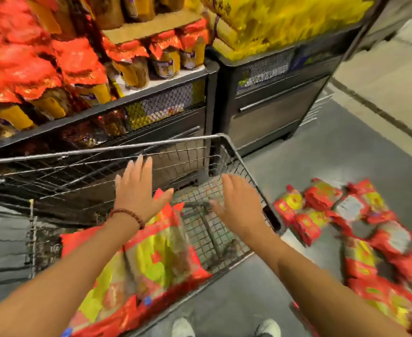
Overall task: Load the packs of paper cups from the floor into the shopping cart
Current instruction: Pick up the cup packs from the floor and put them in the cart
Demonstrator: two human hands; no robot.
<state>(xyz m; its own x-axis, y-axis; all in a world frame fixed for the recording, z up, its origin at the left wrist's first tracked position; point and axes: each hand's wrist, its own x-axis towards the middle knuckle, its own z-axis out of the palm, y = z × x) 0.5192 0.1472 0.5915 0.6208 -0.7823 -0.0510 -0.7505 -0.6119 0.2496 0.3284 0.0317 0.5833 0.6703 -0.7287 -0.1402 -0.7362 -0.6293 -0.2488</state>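
Observation:
A wire shopping cart (225, 139) stands in front of me. Red and yellow packs of paper cups (156, 259) lie in its near half. Above the basket my left hand (136, 190) hovers flat with fingers spread, a bead bracelet on its wrist. My right hand (239, 203) hovers open over the cart's right side and holds nothing. Several more red packs of paper cups (360, 229) are scattered on the grey floor to the right of the cart. The frame is blurred.
Dark metal display bins (268, 103) stand just behind the cart, stacked with red and yellow packaged goods. Grey floor runs between the cart and the scattered packs. The tips of my white shoes (183, 327) show at the bottom edge.

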